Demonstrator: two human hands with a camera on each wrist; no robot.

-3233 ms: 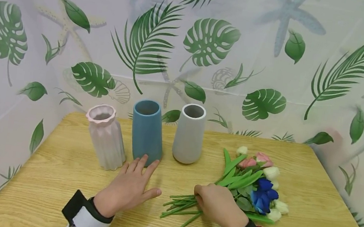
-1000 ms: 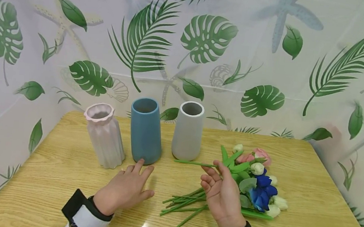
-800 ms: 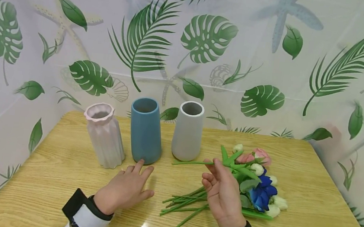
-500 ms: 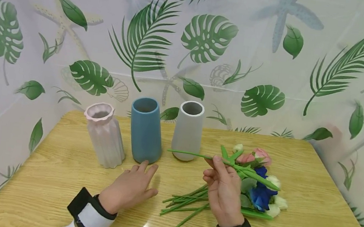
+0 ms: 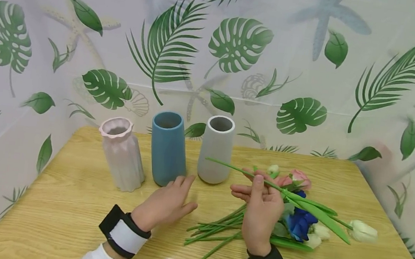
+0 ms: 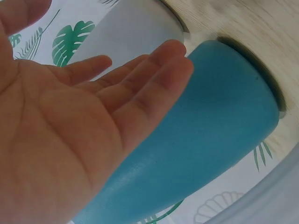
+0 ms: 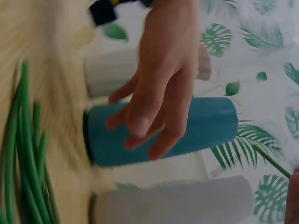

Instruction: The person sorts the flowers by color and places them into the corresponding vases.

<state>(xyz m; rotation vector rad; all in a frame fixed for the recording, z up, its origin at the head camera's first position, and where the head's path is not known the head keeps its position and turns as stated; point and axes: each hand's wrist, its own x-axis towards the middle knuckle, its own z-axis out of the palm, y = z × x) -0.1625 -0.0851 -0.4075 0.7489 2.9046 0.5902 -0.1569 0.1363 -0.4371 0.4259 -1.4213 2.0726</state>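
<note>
My right hand (image 5: 261, 208) pinches the stem of a white tulip (image 5: 363, 231) between thumb and fingers, above the other flowers. Its bloom points right and the bare stem end reaches left, in front of the white vase (image 5: 215, 156). My left hand (image 5: 166, 204) is held with fingers extended near the foot of the blue vase (image 5: 168, 150); whether it touches the vase cannot be told. In the left wrist view, its palm and loose fingers overlap the blue vase (image 6: 219, 112). The right wrist view catches the left hand (image 7: 163, 79) before the vases and green stems (image 7: 28, 154) on the table.
A pink fluted vase (image 5: 121, 158) stands left of the blue one on the wooden table (image 5: 49, 205). Under and beside my right hand lies a bunch of flowers, with a blue bloom (image 5: 301, 221), pink blooms (image 5: 299, 179) and green stems (image 5: 215, 228). A leaf-print cloth (image 5: 235, 85) hangs behind.
My right hand has let go of the bunch, taken one white tulip and lifted it out, its bloom now swung out to the right. The left hand has shifted slightly right.
</note>
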